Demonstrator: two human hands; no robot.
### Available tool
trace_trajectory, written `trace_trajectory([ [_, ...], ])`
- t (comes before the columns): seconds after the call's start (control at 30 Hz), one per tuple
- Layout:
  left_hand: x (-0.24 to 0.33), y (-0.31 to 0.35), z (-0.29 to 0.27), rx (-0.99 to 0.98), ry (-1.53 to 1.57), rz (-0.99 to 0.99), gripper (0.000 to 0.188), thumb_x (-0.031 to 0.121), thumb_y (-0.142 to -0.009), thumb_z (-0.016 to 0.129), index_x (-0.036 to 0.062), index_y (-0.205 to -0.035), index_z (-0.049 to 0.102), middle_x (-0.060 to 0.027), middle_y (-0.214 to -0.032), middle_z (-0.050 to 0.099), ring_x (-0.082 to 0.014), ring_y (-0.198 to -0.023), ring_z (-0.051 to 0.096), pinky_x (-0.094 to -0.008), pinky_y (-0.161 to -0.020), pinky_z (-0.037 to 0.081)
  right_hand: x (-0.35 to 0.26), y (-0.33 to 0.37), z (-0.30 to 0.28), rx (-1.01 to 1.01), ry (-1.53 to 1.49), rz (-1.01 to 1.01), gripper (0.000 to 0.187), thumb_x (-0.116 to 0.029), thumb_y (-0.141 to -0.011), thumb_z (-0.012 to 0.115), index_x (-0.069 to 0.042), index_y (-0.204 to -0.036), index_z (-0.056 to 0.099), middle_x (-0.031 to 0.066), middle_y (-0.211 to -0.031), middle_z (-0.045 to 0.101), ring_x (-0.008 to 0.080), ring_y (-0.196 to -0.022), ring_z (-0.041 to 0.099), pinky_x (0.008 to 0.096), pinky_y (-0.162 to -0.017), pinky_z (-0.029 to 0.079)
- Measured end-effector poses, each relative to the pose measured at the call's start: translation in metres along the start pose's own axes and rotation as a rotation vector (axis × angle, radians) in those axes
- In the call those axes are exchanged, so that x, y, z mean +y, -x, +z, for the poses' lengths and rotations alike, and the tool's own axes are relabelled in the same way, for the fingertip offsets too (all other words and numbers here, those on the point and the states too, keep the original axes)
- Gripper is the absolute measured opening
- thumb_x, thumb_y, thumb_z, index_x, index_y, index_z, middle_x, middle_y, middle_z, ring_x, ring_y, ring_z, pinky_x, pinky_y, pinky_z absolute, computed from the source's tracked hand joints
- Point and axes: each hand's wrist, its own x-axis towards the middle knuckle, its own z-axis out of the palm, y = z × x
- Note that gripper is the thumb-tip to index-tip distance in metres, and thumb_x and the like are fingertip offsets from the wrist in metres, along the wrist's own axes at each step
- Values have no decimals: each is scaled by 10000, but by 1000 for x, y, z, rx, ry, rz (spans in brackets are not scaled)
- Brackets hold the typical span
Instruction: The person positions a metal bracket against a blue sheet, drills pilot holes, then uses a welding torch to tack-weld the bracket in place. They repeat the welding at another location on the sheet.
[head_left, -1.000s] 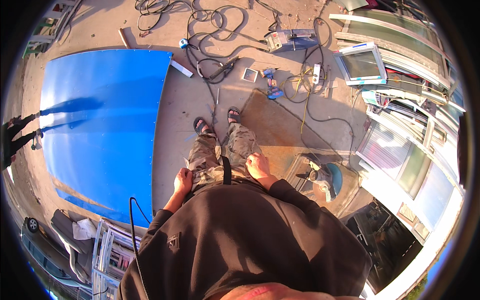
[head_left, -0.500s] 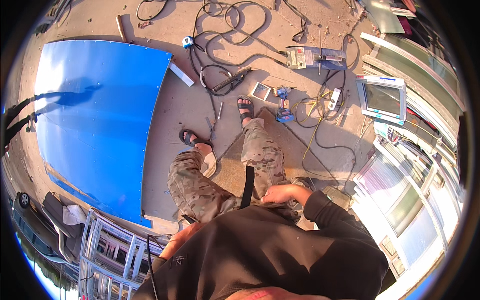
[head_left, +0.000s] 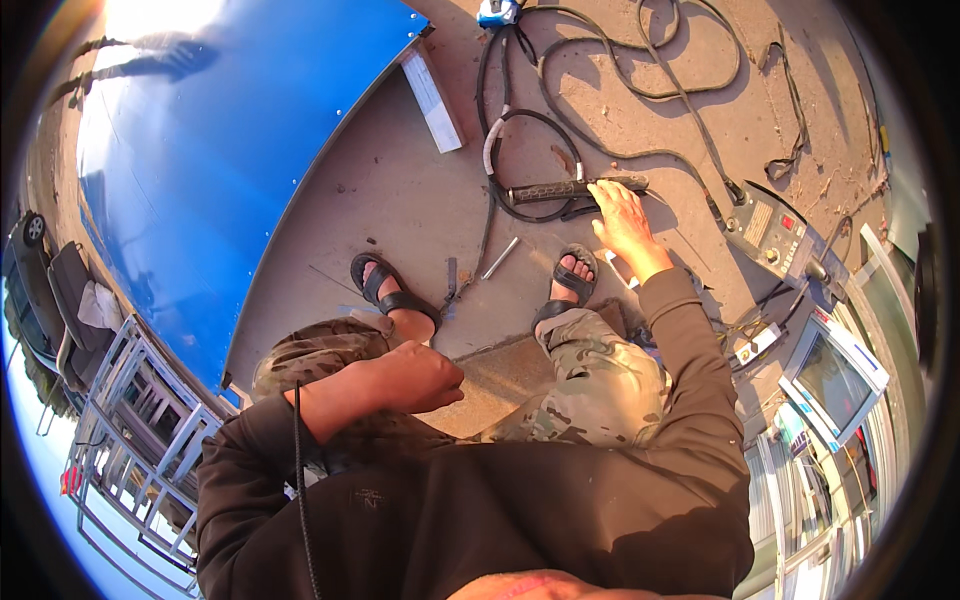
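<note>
My right hand (head_left: 622, 222) reaches forward with its fingers stretched out over the right end of a long dark tool handle (head_left: 550, 191). That handle lies on the ground beside a looped black cable (head_left: 508, 135). Whether the fingertips touch it or hover just above, I cannot tell. My left hand (head_left: 418, 378) is closed in front of my left thigh, and its fingers hide whatever may be inside. Between my sandalled feet and the handle lies a thin, light metal rod (head_left: 500, 258).
A big blue sheet panel (head_left: 240, 130) fills the left, with a white strip (head_left: 433, 105) by its edge. A blue tape measure (head_left: 497, 12) lies ahead. To the right are a grey power unit (head_left: 768, 232), a white power strip (head_left: 757, 343) and a white-framed pane (head_left: 833, 380). Metal frames (head_left: 140, 420) stand lower left.
I have bent lower toward the ground. My right hand has gone from my lap forward to the dark handle. The left has moved from my side to in front of my thigh.
</note>
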Motion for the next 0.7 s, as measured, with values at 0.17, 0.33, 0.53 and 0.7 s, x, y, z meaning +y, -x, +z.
trace_trajectory([
  [0.17,-21,-16,-4,77,-192,79,316,327,-927,618,19,-867,648,-158,-808,692,-355,-802,700,-457,-740,552,31,-44,42,18,149,-139,640,-18,-727,704,-60,-1343,535,138,-1276,568,325,-1277,489,487,-1162,306],
  [0.33,0,-12,-20,235,-421,187,142,185,-839,638,53,-856,589,-77,-835,618,-262,-833,648,-392,-656,538,35,-49,46,-22,71,-184,534,-11,-692,683,-97,-1211,592,118,-1124,598,324,-1136,552,451,-1012,416],
  [0.53,43,-8,-41,95,-292,338,139,128,-833,605,32,-931,581,-101,-928,613,-292,-916,648,-407,-753,553,2,-28,33,-43,63,-302,433,-2,-707,681,-114,-1125,669,98,-1049,615,296,-1069,559,421,-946,409],
  [0.7,48,-3,-42,16,-115,313,173,145,-904,607,22,-1025,592,-107,-1035,609,-326,-971,618,-441,-801,542,-25,-9,49,-303,37,-558,347,-25,-710,714,-125,-1042,723,61,-985,605,260,-1011,539,376,-908,399],
])
